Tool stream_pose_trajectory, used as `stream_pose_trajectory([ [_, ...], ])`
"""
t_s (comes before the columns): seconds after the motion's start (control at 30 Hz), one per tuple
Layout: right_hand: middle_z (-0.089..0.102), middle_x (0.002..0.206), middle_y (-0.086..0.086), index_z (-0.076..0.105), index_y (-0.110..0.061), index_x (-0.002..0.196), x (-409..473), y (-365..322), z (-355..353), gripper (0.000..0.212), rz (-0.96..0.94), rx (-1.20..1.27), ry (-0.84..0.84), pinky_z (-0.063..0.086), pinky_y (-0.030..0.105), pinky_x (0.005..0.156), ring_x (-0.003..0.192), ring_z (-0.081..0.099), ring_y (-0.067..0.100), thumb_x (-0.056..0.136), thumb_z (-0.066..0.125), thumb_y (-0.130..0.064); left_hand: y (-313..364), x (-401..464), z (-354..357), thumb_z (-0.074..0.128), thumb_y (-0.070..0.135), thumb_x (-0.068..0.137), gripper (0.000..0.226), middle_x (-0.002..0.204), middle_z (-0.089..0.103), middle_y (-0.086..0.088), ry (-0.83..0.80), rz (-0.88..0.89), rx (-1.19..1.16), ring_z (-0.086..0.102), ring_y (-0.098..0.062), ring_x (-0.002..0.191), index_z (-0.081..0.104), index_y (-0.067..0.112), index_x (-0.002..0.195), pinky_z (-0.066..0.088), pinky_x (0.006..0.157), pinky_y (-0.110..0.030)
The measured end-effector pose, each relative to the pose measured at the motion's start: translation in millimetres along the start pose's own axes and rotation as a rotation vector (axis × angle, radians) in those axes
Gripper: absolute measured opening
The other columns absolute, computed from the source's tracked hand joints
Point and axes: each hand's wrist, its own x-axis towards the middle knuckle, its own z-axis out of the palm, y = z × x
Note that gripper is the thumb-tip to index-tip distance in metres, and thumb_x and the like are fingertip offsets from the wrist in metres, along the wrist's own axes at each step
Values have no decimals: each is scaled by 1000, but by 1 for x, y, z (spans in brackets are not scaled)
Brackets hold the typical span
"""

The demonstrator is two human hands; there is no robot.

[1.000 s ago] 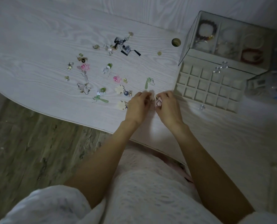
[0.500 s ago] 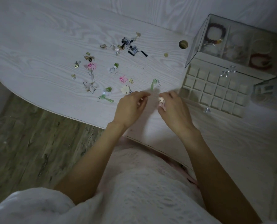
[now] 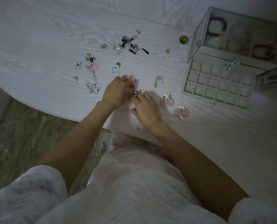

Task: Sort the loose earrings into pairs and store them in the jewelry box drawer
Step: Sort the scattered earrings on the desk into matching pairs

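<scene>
Both hands have shifted left, leaving two pink-and-cream flower earrings (image 3: 175, 104) paired near the open white gridded jewelry box drawer (image 3: 218, 84). Left hand (image 3: 118, 92) and right hand (image 3: 146, 109) converge on a small blue earring (image 3: 135, 92) (grips unclear); best matched before storing.

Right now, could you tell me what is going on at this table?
A person is sorting earrings. The left hand and right hand meet over a small blue earring. Two pink earrings lie side by side near the open drawer, whose compartments look empty. Other earrings are scattered on the table.
</scene>
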Motion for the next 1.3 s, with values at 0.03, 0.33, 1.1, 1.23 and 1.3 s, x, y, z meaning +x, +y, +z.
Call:
stream_pose_trajectory([
  [0.03, 62, 106, 16, 60, -4, 109, -2, 1, 1, 35, 12, 15, -3, 47, 42, 83, 97, 55, 34, 79, 68, -18, -1, -3, 0, 69, 16, 77, 20, 104, 63, -17, 18, -22, -10, 53, -36, 90, 68, 5, 94, 37, 79, -35],
  [0.33, 62, 91, 12, 53, -5, 96, -42, 20, 3, 16, 157, 155, 55, 36, 30, 56, 85, 57, 30, 83, 61, -9, 1, -56, 11, 72, 16, 74, 20, 85, 58, -16, 156, -73, -96, 54, -28, 73, 63, 4, 88, 43, 62, -32],
  [1.1, 49, 126, 11, 54, -6, 124, -102, 57, 6, 42, 347, 410, 87, 46, 31, 80, 88, 60, 23, 83, 64, -5, 93, -83, 66, 58, 7, 84, 47, 112, 56, -13, 51, -113, -350, 59, -25, 87, 51, 12, 130, 43, 72, -27],
  [1.23, 48, 126, 12, 54, -7, 122, -98, 60, 3, 40, 359, 381, 70, 49, 38, 81, 92, 60, 26, 83, 62, -3, 101, -79, 70, 57, 9, 87, 40, 109, 56, -14, 42, -124, -355, 59, -28, 86, 55, 13, 127, 44, 71, -29],
  [1.3, 46, 127, 11, 54, -8, 123, -97, 61, 0, 40, 350, 392, 55, 49, 40, 82, 92, 60, 27, 84, 60, -1, 102, -78, 72, 58, 11, 87, 38, 108, 55, -13, 45, -147, -353, 60, -29, 86, 56, 13, 125, 43, 71, -29],
])
